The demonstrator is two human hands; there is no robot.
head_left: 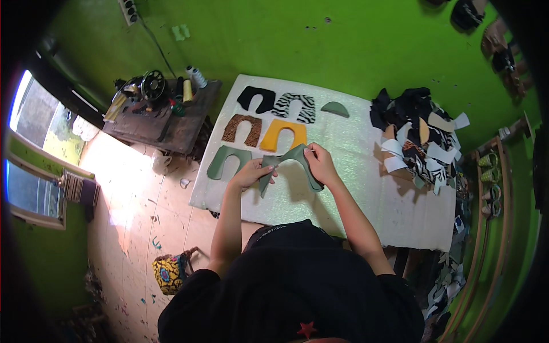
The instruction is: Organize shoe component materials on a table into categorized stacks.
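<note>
Above the near part of the white padded table point(360, 211), both my hands hold a grey-green U-shaped cut piece point(295, 153), apparently leather or fabric. My left hand point(250, 174) pinches its left side between thumb and fingers. At the upper right of the piece, my right hand point(321, 164) grips the edge. Flat on the table lie a similar green U-shaped piece point(216, 165), a leopard-print one point(242, 123), a yellow one point(282, 126), a black one point(249, 99) and a zebra-print one point(296, 100). A small green half-moon piece point(335, 109) lies beyond them.
A heap of mixed scraps point(420, 140) covers the table's right end. At the left stands a sewing machine point(150, 87) on a dark wooden table point(140, 127), with thread spools point(196, 77). A patterned bag point(170, 274) sits on the scrap-strewn floor. Shoes point(490, 175) hang on a right-hand rack.
</note>
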